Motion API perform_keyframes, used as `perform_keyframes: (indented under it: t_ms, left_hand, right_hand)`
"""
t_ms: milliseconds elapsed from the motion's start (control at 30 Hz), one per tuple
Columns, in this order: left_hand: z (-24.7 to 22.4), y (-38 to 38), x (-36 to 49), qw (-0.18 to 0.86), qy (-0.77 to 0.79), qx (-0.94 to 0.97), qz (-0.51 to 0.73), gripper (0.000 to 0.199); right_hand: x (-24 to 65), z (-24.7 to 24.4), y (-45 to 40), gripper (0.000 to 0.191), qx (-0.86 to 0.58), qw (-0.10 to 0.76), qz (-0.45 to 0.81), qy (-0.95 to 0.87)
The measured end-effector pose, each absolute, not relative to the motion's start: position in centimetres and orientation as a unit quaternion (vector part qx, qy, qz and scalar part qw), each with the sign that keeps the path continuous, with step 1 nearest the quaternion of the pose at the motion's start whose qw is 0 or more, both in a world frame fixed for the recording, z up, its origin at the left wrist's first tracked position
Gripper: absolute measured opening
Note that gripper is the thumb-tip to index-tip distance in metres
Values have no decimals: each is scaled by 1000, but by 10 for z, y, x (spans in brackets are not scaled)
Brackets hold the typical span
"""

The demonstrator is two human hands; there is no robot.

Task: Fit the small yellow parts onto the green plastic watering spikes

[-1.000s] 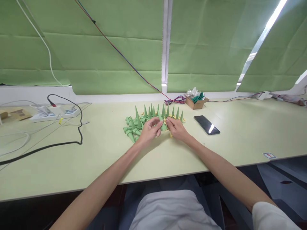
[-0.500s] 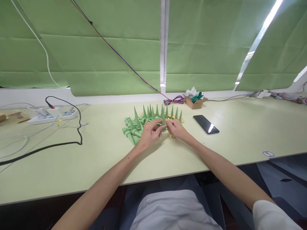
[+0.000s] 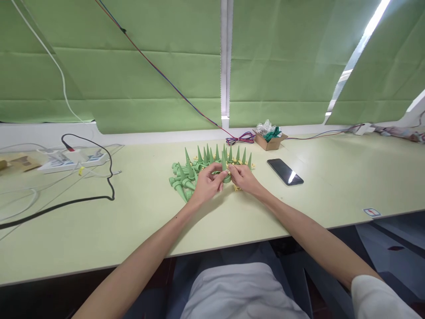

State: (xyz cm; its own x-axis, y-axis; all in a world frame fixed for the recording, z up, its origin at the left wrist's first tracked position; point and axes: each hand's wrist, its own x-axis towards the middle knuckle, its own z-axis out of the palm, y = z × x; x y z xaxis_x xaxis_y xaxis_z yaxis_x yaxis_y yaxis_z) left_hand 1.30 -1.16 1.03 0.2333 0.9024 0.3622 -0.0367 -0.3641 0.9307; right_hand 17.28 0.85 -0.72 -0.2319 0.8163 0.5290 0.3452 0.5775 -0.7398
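Fingers of my left hand (image 3: 208, 184) close round a green plant watering spike (image 3: 224, 160), its tip pointing up and its round cap end low. Pressed against the side of that spike, my right hand (image 3: 245, 178) pinches what looks like a small yellow valve, mostly hidden by the fingertips. Behind both hands, several green spikes (image 3: 199, 155) stand upright in a curved row, with yellow valves (image 3: 253, 166) at their sides. More green spikes (image 3: 179, 189) lie loose left of my left hand. A few loose yellow valves (image 3: 237, 188) are on the table below my right hand.
A black phone (image 3: 284, 171) lies to the right on the pale table (image 3: 133, 235). At the back stand a small cardboard box (image 3: 270, 142) with a plastic bag and green material, and a coiled red-blue wire (image 3: 241, 138). A power strip (image 3: 73, 161) with cables is at left.
The held spike has shifted slightly left and tilted a little, showing more of its cap end. Both hands stay close together in nearly the same place.
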Motion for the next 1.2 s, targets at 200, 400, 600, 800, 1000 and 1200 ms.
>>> perform_keyframes:
  t_ms: [200, 400, 600, 800, 1000, 1200]
  left_hand:
    - [10, -7, 13, 475, 332, 623, 525, 29]
    - [3, -2, 13, 544, 328, 569, 522, 37]
    - [0, 2, 11, 629, 330, 492, 503, 36]
    - [3, 4, 10, 672, 330, 457, 480, 30]
    - [3, 4, 10, 657, 338, 471, 482, 28]
    - [-2, 6, 11, 646, 351, 472, 486, 31]
  right_hand:
    - [172, -7, 7, 51, -386, 481, 217, -757]
    - [173, -7, 6, 47, -377, 473, 185, -775]
    - [172, -6, 6, 44, -371, 455, 160, -794]
    - [173, -7, 7, 43, -365, 441, 145, -807]
    - [172, -14, 10, 42, -374, 446, 137, -801]
    - [169, -14, 8, 43, -363, 442, 148, -807]
